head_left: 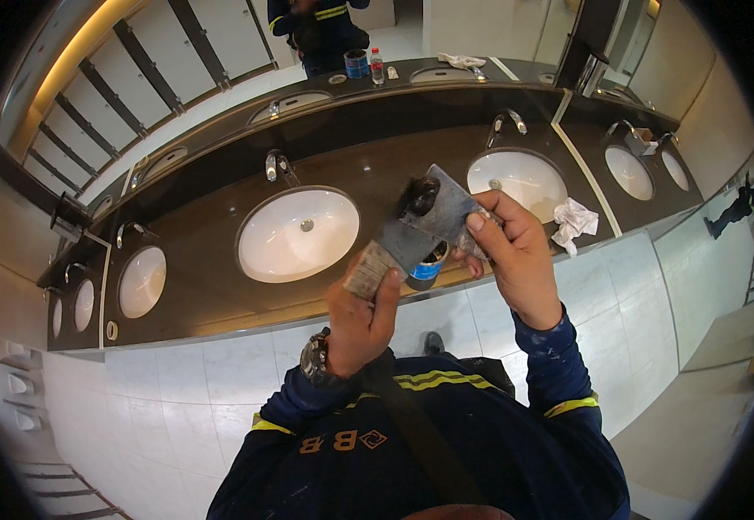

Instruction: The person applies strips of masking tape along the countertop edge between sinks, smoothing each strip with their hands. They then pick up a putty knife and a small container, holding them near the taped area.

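My left hand point(361, 321) grips a scraper point(385, 256) by its worn handle, blade pointing up and right. My right hand point(515, 251) holds a flat metal putty blade point(446, 208) with a dark lump of putty point(417, 198) on its upper left corner. The two blades meet in front of me, above the counter edge. A small open tin with a blue label point(429, 266) stands on the dark counter point(212, 286), mostly hidden behind the blades.
A white oval sink point(299, 236) lies just left of my hands, another sink point(517, 178) to the right with a crumpled white rag point(574, 221) beside it. A wall mirror behind shows a tin, a bottle and a person in dark workwear. White tiles cover the floor below.
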Demonstrator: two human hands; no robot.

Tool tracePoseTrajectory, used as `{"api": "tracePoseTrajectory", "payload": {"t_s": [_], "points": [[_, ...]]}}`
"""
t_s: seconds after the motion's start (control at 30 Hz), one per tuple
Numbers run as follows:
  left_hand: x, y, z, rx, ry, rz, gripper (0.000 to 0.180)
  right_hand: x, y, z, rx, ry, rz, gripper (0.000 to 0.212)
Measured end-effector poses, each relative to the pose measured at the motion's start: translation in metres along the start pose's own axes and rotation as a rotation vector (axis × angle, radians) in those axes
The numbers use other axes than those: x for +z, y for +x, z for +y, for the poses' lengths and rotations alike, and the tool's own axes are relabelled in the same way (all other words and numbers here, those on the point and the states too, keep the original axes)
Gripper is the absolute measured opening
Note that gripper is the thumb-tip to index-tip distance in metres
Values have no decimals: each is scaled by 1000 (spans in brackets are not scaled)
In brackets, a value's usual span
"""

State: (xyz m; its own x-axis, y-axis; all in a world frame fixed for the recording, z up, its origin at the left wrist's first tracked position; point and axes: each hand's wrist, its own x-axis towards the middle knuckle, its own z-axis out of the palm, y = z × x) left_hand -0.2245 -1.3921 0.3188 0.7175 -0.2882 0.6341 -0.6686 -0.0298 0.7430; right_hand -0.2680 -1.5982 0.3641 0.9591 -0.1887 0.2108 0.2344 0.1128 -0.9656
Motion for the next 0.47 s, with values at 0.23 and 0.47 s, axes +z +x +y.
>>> {"api": "tracePoseTrajectory", "payload": {"t_s": [0.23,0.47], "points": [[0,-25,-24,-413,-61,-115,35,-10,4,-3,-261,-298,151,29],[3,6,-24,-744,-1170,-44,49,-20,2,38,-486,-643,-236,33]]}}
